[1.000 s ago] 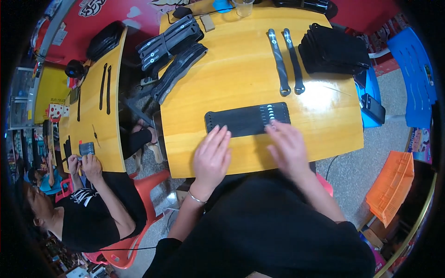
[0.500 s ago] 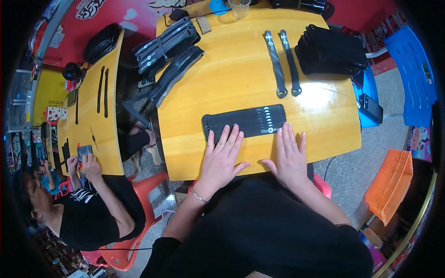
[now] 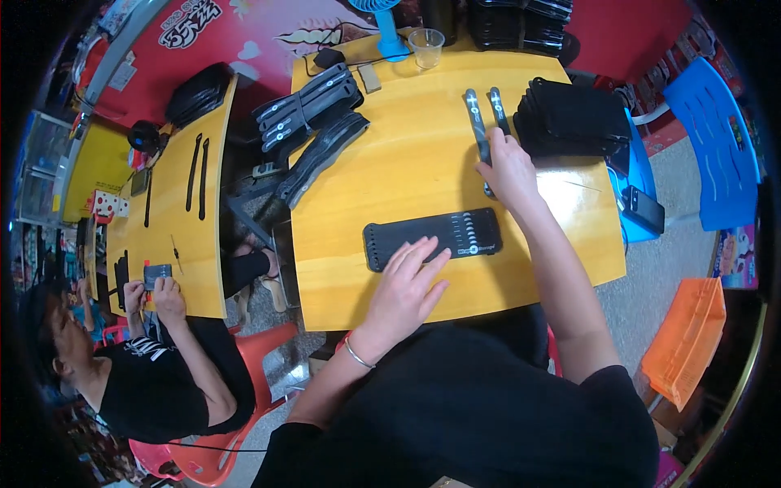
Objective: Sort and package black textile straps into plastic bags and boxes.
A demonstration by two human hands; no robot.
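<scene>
A flat row of black overlapping straps (image 3: 407,237), holes at one end and pale prints near the other, lies on the yellow table (image 3: 390,171) in front of me. My left hand (image 3: 403,289) rests on its near edge, fingers stretched out and thumb apart. Further off on the right, two single black straps (image 3: 477,122) lie side by side. My right hand (image 3: 512,172) is over the right-hand one, its fingers bent onto it and its thumb spread toward the left one. That hand hides the strap's lower part.
Bundled black straps (image 3: 305,106) and a loose pile (image 3: 325,154) lie at the far left, a black stack (image 3: 573,118) at the right. Behind are a blue fan (image 3: 389,32) and clear cup (image 3: 426,49). Another person (image 3: 175,366) works at the left table.
My right hand has left the row's right end and moved up and away to the two single straps. My left hand has slid slightly right along the row. The view has shifted.
</scene>
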